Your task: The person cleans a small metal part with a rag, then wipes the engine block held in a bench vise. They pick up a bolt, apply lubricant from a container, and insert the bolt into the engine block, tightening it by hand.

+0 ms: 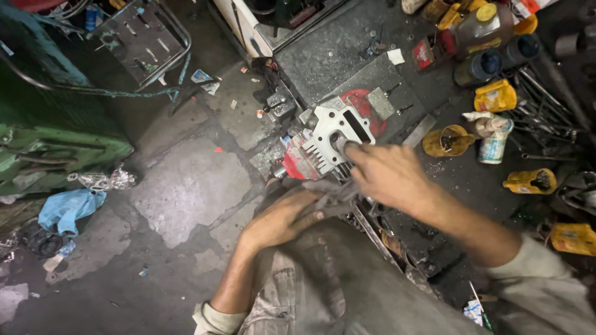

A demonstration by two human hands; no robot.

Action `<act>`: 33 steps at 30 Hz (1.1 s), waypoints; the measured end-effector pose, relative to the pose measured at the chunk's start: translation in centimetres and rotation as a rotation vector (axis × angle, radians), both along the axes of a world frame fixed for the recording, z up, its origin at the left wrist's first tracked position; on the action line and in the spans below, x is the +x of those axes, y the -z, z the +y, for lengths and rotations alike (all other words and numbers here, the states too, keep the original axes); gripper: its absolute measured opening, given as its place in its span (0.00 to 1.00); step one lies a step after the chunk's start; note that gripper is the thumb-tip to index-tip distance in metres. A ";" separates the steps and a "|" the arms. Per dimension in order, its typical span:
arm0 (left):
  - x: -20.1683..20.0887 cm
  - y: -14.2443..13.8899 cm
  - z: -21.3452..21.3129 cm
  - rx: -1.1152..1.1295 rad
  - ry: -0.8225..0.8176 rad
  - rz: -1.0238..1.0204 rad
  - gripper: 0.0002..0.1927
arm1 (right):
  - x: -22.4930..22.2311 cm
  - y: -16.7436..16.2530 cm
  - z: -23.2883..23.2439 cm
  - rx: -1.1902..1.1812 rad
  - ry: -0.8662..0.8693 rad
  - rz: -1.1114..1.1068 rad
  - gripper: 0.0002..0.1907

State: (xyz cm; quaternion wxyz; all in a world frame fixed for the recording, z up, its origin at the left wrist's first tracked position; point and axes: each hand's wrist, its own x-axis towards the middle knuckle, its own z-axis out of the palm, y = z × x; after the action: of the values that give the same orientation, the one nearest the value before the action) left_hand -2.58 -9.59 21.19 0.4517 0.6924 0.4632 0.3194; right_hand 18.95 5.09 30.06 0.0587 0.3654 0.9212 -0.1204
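Centrally in the frame, a pale grey finned metal engine cylinder head (329, 144) with a red-painted side lies on the dark greasy floor (186, 186). Just below it, the left hand (282, 218) closes on a dark grey cloth (335, 193). The right hand (388, 174) presses fingertips (343, 146) against the head's bore, gripping nothing. At right stands a yellow plastic cup (448, 141).

A repair workshop, evidently: stained, cracked concrete floor (186, 186), finned grey metal engine cylinder head (329, 146), cut-open yellow plastic oil cans (447, 141), scattered steel wrenches (546, 115), dark oil bottles (481, 65), green machine body (56, 142).
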 end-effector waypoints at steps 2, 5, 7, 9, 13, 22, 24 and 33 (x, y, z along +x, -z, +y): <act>0.3 0.2 0.3 -0.037 0.035 0.045 0.23 | 0.4 0.9 1.4 -0.376 0.120 0.135 0.20; 0.7 0.3 0.7 0.010 0.058 0.057 0.24 | 2.2 0.4 4.9 -0.955 -0.145 0.422 0.17; 0.8 0.5 1.0 0.052 0.073 0.046 0.25 | 3.2 0.0 5.3 -0.882 -0.169 0.448 0.16; 0.9 0.7 1.1 0.049 0.083 0.027 0.27 | 4.0 -0.3 3.4 -0.380 0.106 0.262 0.18; 1.3 1.0 1.2 -0.021 0.096 0.120 0.24 | 2.2 0.8 0.0 -0.072 0.015 0.174 0.18; 0.7 0.5 1.1 -0.114 0.122 0.111 0.24 | 2.3 -0.4 5.3 -0.606 -0.006 0.277 0.17; 0.6 0.6 0.9 -0.069 0.087 0.078 0.26 | 2.7 -0.5 4.0 -0.028 -0.001 0.148 0.16; -1.1 0.2 1.5 0.002 0.062 0.014 0.16 | 1.0 -2.0 3.3 -0.211 -0.122 0.126 0.22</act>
State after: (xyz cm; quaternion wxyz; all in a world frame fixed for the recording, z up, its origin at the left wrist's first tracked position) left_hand -3.70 -8.11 21.02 0.4576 0.7090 0.4444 0.3008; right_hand 19.92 8.41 32.01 0.0461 0.2924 0.9258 -0.2352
